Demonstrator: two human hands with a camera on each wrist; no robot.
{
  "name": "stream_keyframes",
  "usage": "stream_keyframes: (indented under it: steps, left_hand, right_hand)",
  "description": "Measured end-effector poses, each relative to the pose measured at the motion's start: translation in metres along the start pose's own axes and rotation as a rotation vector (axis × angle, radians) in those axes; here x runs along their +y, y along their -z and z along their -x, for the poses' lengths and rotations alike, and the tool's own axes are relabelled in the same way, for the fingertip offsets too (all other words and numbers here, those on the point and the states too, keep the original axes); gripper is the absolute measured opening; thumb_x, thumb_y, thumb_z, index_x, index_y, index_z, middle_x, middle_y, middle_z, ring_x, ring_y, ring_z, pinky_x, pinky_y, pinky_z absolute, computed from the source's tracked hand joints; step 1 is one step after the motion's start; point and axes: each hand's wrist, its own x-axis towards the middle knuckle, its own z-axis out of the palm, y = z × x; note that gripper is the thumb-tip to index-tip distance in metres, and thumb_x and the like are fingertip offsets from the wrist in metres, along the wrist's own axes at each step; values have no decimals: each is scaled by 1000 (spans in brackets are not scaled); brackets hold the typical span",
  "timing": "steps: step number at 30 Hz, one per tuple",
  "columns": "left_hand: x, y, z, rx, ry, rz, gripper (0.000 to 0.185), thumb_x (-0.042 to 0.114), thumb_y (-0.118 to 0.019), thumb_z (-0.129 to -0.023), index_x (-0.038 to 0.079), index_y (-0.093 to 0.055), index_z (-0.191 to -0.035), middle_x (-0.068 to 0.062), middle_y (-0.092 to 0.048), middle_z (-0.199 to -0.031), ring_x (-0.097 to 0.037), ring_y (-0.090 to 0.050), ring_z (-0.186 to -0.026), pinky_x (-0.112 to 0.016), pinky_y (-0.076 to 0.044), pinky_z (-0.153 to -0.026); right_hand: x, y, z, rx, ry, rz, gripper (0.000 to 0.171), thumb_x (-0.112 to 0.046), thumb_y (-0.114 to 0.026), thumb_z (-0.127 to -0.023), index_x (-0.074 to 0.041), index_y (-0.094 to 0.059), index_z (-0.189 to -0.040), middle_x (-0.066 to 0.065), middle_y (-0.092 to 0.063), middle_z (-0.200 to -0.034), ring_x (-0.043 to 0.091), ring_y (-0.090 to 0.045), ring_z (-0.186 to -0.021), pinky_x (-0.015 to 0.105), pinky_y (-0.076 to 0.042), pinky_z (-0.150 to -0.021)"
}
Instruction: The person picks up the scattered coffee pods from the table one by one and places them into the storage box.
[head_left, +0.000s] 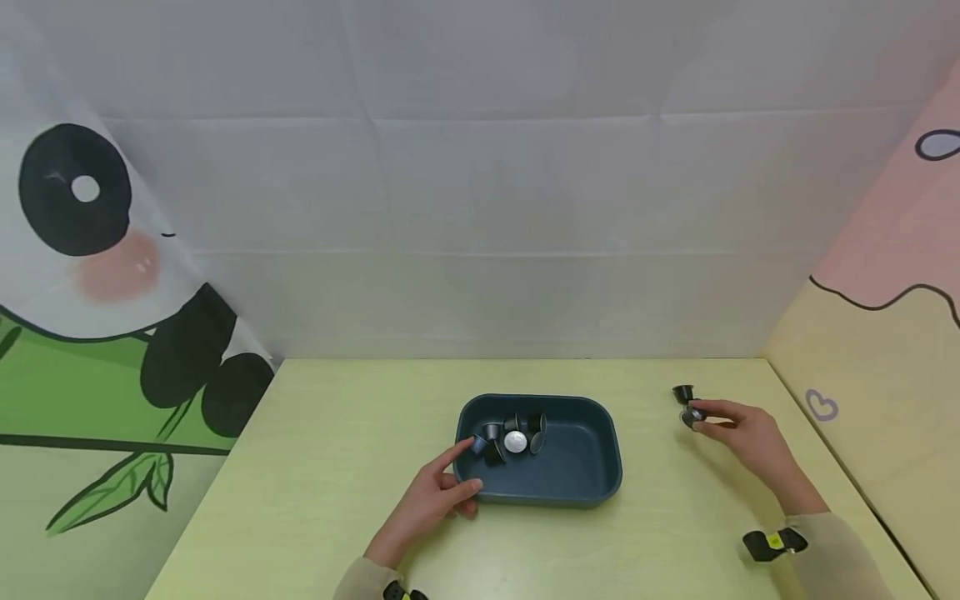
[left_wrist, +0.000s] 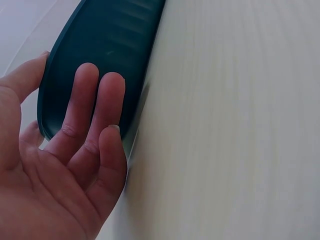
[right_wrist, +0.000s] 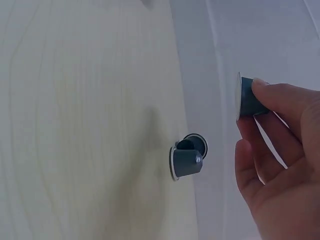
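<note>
In the head view my left hand (head_left: 438,493) holds the left front corner of a dark blue-green tray (head_left: 547,498), with the index finger reaching over its left rim. The left wrist view shows fingers (left_wrist: 82,100) against the tray wall (left_wrist: 107,37). Several coffee capsules lie at the tray's left side, one with its silver lid (head_left: 515,442) facing up. At the right, my right hand (head_left: 753,437) pinches a dark coffee capsule (right_wrist: 253,97) between thumb and fingertips. Beside it on the table are two more capsules, close together; the nearer one (right_wrist: 186,162) lies on its side.
The pale yellow table (head_left: 337,425) ends at a white cloth wall (head_left: 517,300) at the back. A panel with painted shapes (head_left: 885,400) borders the right side, and a cartoon-printed panel (head_left: 75,383) the left. Both wrists wear black bands (head_left: 775,543).
</note>
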Motion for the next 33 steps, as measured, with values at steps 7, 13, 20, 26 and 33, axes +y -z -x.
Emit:
stream_keyframes:
  steps: [7,13,20,26,33]
  left_hand:
    - [1,-1,1,5,1,-6,70,15,-70,-95,11,-35,-155,-23,-68,-73,-42,-70,-70,-30,-47,-55]
    - [27,-6,12,4,-19,10,69,14,-70,-94,5,-36,-154,-25,-67,-72,-45,-69,-70,-31,-47,-55]
    - [19,-4,9,6,4,14,70,13,-71,-94,7,-35,-155,-27,-67,-74,-49,-68,-73,-32,-49,-57]
    - [3,-2,3,4,1,6,70,18,-71,-94,14,-36,-155,-21,-69,-73,-40,-71,-70,-30,-47,-56]
    - [3,0,3,-2,-19,-8,70,23,-72,-94,17,-38,-155,-16,-70,-71,-31,-72,-67,-28,-46,-55]
  right_hand:
    - [-16,-1,-2,-23,15,3,40,-27,-76,-90,-6,-71,-123,18,-68,-119,9,-67,-90,26,-52,-70]
    - [-33,-5,-6,-34,54,-17,38,-21,-77,-90,-3,-71,-122,21,-67,-117,13,-68,-89,24,-53,-70]
    - [-53,-21,-10,-69,116,-32,34,-13,-80,-86,-5,-73,-118,12,-70,-108,20,-66,-85,26,-53,-69]
    - [-66,-40,-13,-116,210,-30,33,-12,-80,-85,-5,-74,-117,10,-71,-113,23,-68,-91,29,-54,-74]
    - [-87,-58,-27,-178,277,-25,31,-15,-77,-89,-8,-73,-118,4,-71,-116,25,-67,-104,34,-54,-82]
